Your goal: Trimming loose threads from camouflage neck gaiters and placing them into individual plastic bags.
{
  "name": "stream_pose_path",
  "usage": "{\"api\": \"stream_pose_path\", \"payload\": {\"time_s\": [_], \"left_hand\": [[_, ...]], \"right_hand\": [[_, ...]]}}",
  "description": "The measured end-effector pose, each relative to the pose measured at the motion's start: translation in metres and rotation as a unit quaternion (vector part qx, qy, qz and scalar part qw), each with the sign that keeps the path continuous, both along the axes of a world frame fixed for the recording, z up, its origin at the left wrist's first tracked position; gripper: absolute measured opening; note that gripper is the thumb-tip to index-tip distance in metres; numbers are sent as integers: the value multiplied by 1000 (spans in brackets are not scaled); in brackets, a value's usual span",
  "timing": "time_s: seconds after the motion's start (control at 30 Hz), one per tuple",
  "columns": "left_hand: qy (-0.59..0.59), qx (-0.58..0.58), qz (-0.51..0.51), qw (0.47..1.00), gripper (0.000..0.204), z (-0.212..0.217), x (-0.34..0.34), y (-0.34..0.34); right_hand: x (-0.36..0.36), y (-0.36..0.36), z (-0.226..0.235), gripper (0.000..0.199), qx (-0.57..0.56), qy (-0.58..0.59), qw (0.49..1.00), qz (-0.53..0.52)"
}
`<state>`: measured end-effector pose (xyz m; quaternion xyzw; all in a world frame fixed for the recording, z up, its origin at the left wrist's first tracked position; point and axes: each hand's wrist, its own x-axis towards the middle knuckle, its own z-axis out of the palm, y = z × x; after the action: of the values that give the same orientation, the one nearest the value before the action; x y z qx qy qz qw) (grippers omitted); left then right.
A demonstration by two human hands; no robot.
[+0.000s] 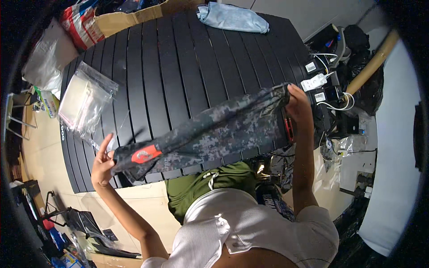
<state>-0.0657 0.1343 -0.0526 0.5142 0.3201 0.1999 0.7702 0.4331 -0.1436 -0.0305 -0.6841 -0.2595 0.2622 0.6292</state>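
Over the near side of a black slatted table [152, 67], the left hand [103, 167] and right hand [300, 106] grip opposite ends of a camouflage cloth [219, 136] (even tension should keep its folds straight).

Red emblem [146, 154] on camouflage fabric [223, 129], white letters [62, 132] on black table [156, 67], labels [310, 67] on 2 black boxes [320, 67]

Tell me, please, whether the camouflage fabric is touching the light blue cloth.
Apart: the head view shows a stretch of black slatted table between the camouflage fabric, held at the near side, and the light blue cloth lying at the far edge.
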Motion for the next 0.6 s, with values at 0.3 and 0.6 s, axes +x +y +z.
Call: {"api": "stream_pose_path", "payload": {"time_s": [0.3, 0.6], "left_hand": [[-288, -33, 198, 936, 42, 37, -3, 7], [-191, -2, 271, 944, 47, 45, 8, -2]], "right_hand": [[23, 4, 42, 29, 210, 232, 942, 118], [9, 13, 48, 31, 218, 174, 960, 36]]}}
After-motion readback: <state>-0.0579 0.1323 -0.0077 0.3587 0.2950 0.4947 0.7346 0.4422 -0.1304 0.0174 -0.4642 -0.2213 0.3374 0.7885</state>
